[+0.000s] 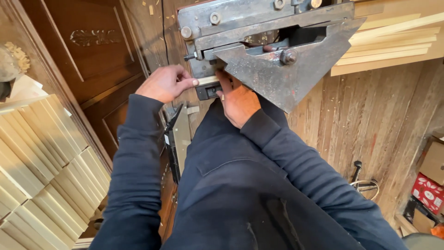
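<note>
A heavy grey metal woodworking machine (pixel 277 51) with a triangular steel guard plate fills the top middle. A pale wooden strip (pixel 207 80) pokes out from under the machine's left edge. My left hand (pixel 164 83) has its fingers curled, and the thumb and forefinger pinch the end of that strip. My right hand (pixel 238 99) is pressed flat against the machine just under the guard plate, its fingertips tucked in beside the strip. Both arms wear dark blue sleeves.
Stacks of pale cut wooden strips (pixel 41 171) lie at lower left. More pale boards (pixel 388 41) are piled at upper right. A dark carved wooden door panel (pixel 92 51) stands at upper left. A red patterned box (pixel 428 192) sits on the plank floor at right.
</note>
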